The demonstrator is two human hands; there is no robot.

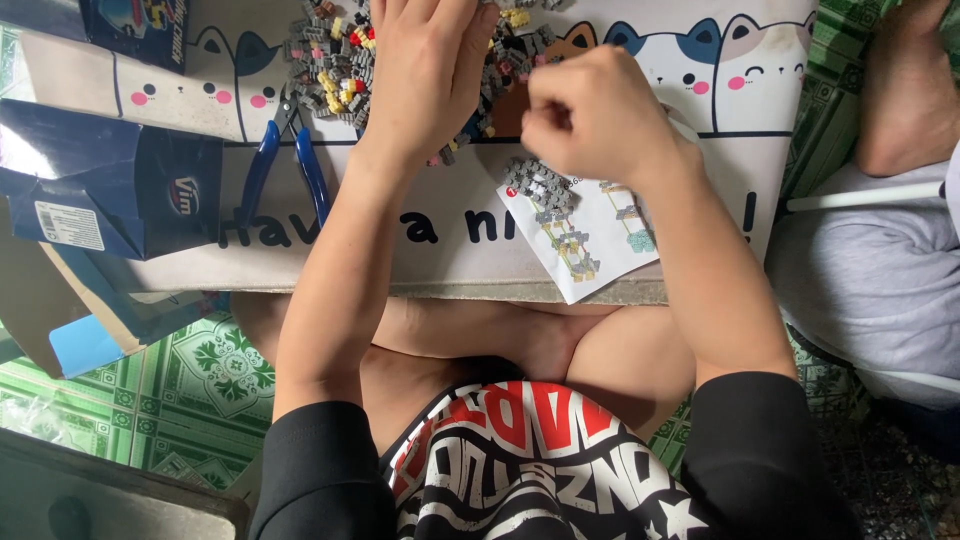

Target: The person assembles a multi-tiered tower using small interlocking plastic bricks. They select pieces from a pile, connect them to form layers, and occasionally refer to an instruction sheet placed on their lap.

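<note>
Two bare hands work over a low table [450,275] with a cartoon-cat top. Left hand [425,70] lies flat, fingers together, on the pile of small bricks [330,60], grey, yellow and red, at the far edge. Right hand [595,115] is curled into a fist, possibly pinching a brick; the view does not confirm this. Just below it a grey brick assembly [540,185] rests on the instruction sheet [600,245], which overhangs the near edge. Blue-handled cutters [285,165] lie left of the left forearm. A blue cardboard box [110,185] crowds the left edge.
</note>
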